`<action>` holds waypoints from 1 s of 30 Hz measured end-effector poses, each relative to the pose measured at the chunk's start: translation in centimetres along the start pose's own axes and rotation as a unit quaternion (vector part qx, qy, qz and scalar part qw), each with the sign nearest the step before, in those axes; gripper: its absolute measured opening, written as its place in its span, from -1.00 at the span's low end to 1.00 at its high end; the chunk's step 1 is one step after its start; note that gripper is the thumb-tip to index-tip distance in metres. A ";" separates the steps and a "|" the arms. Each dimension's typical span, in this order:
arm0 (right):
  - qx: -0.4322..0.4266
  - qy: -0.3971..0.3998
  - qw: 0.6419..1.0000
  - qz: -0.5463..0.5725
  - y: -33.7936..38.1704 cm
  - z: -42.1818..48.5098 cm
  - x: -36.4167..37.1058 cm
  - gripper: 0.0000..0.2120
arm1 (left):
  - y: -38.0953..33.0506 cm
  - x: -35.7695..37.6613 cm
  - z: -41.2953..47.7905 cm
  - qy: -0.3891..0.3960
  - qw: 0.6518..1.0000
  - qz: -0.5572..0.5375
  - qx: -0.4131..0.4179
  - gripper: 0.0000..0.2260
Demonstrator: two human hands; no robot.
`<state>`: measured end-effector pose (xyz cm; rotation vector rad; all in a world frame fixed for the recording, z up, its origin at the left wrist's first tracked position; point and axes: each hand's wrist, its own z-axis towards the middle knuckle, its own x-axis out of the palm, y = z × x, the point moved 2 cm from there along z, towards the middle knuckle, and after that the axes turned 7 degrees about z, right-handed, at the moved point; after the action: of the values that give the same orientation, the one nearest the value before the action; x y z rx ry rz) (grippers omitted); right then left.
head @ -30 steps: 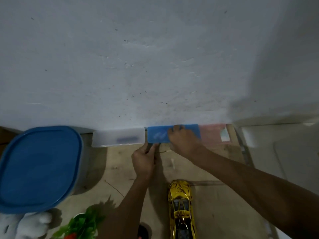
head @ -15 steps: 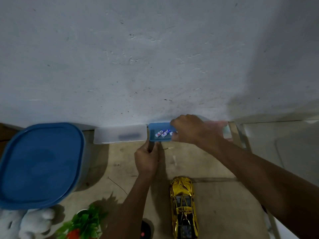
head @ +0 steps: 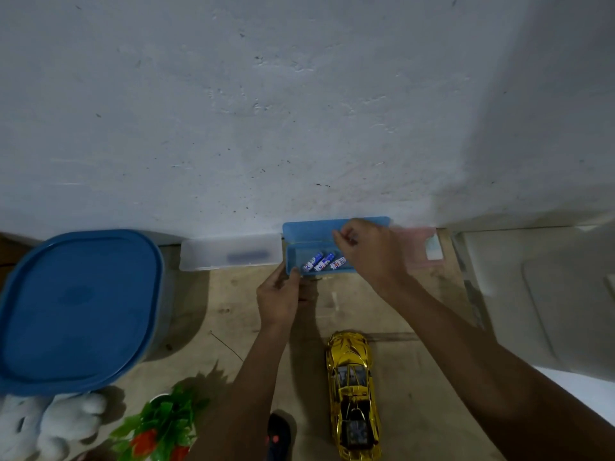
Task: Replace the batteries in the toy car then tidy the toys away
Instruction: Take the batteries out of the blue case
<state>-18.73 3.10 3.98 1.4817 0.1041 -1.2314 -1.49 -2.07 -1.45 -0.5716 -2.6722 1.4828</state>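
Observation:
A small blue box stands against the wall with its lid swung up. Three blue-and-white batteries lie inside it. My left hand grips the box's front left corner. My right hand hovers over the right half of the box, fingers pinched together; whether they hold anything I cannot tell. A shiny gold toy car rests on the table near me, nose toward the wall.
A clear box sits left of the blue one, a pink box right of it. A big blue-lidded tub fills the left. A white plush toy, a green plastic plant and a dark remote lie near the front edge.
The blue box's lid has been lifted from shut to upright against the wall, baring the batteries. My right hand moved from the lid to above the box's right half.

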 end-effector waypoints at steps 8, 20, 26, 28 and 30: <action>-0.168 0.306 0.914 -0.206 -2.1 -3.3 3.7 -0.43 | -0.3 -0.4 0.0 0.044 0.998 -0.017 -0.034 -0.73; -0.170 0.322 0.904 -0.226 -0.7 -2.5 4.8 -0.64 | -0.3 -0.4 -0.2 0.055 0.997 -0.029 -0.037 -0.73; -0.238 0.226 0.898 -0.293 -1.4 -2.6 4.5 -0.60 | -0.2 -0.7 -0.3 0.068 0.997 -0.020 -0.024 -0.73; -0.237 0.223 0.907 -0.269 -1.5 -2.4 4.7 -0.60 | -0.3 -0.7 -0.4 0.070 0.997 -0.018 -0.017 -0.74; -0.197 0.270 0.920 -0.203 -1.0 -1.9 4.6 -0.61 | -0.2 -0.7 -0.4 0.070 0.997 -0.020 -0.014 -0.74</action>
<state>-16.12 2.43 -0.32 1.4345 1.0164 -1.0010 -0.84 -2.03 -0.98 -0.5956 -2.5868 1.3443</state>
